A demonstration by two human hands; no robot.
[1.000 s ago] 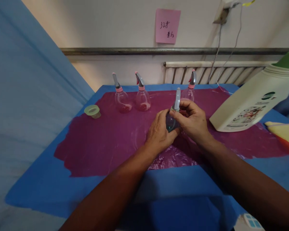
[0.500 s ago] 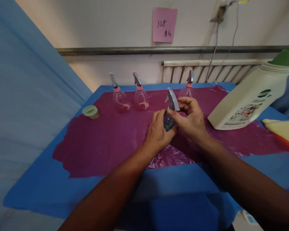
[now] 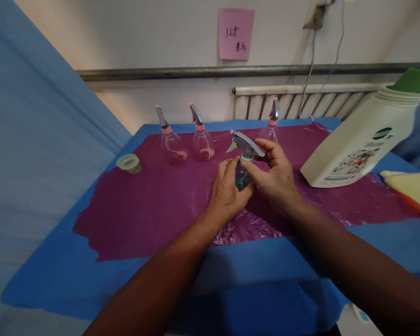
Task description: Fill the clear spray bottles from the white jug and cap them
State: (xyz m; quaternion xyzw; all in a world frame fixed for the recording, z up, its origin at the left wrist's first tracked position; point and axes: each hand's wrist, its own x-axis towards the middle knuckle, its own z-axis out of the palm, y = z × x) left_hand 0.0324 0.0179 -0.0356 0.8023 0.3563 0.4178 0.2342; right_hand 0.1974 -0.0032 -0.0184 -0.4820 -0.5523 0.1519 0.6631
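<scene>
A small spray bottle (image 3: 242, 176) with dark green liquid stands upright between my hands over the purple sheet. Its grey spray head (image 3: 247, 143) has a pale green trigger that points left. My left hand (image 3: 227, 189) is wrapped round the bottle's body from the left. On the right, my right hand (image 3: 275, 175) has its thumb at the pale green collar, with the fingers raised behind the spray head. The fingertips of the right hand are partly hidden, and so is most of the bottle's body.
Pink-collared spray bottles stand behind, two at the left (image 3: 174, 147) (image 3: 203, 143) and one (image 3: 269, 130) behind my right hand. A pale green cup (image 3: 129, 163) lies left. A large cream jug (image 3: 362, 140) and yellow cloth (image 3: 409, 186) are right, on the purple sheet (image 3: 136, 210).
The spray head has turned, so its nozzle and trigger now point left instead of mostly away from me. Both hands remain at the bottle. The whole view has shifted slightly.
</scene>
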